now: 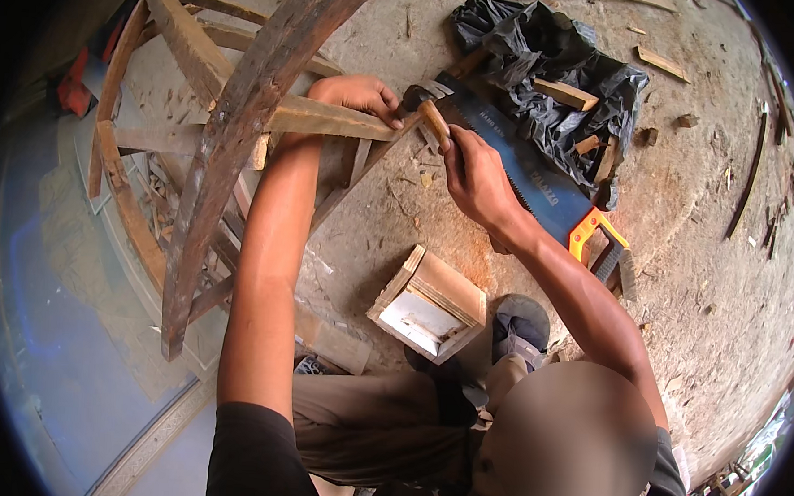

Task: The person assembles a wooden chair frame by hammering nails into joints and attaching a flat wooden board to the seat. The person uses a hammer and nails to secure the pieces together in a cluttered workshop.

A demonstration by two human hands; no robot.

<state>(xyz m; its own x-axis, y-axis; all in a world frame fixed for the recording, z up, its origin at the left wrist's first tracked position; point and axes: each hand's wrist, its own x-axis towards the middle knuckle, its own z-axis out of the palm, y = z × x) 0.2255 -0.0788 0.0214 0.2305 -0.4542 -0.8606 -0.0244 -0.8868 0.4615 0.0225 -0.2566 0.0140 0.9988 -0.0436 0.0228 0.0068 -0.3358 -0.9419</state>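
The wooden frame fills the upper left of the view, its curved beam slanting down across it, and the bar in question juts out toward the upper middle. The right grip is closed around the handle of a hammer, whose head sits right by the bar's outer end. The left grip lies at the bar with its fingers bent near that same end; whether it clasps the wood firmly or pinches something small, such as a nail, one cannot tell. The chief risk is plain — those fingertips are just beside the hammer head, so a glancing or badly aimed blow could catch them. The bar might also split, since a blow would land close to its end, and the frame could rock or slip on the floor if the left grip alone steadies it. The saw lies to the right, its toothed edge facing the right wrist; a wide swing or a low return might brush the teeth. Lower down, the box sits just beside the foot — a shift of stance could knock it over.
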